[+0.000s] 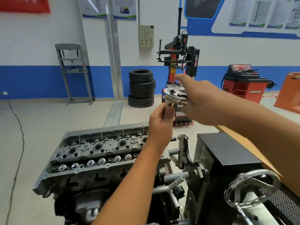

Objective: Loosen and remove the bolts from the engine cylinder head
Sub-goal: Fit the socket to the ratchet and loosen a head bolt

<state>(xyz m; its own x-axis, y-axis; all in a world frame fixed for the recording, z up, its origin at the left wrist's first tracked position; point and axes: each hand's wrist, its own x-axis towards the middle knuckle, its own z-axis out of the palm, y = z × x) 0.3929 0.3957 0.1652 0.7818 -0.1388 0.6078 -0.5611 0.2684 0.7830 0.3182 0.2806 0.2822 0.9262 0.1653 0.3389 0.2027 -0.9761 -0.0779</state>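
Left hand (159, 122) pinches a shiny metal part (174, 96) held up above the cylinder head (97, 153), right hand (197, 101) fingers (181, 77) spread, touching it; can't tell how many bolts remain in the head below, so progress is unclear.
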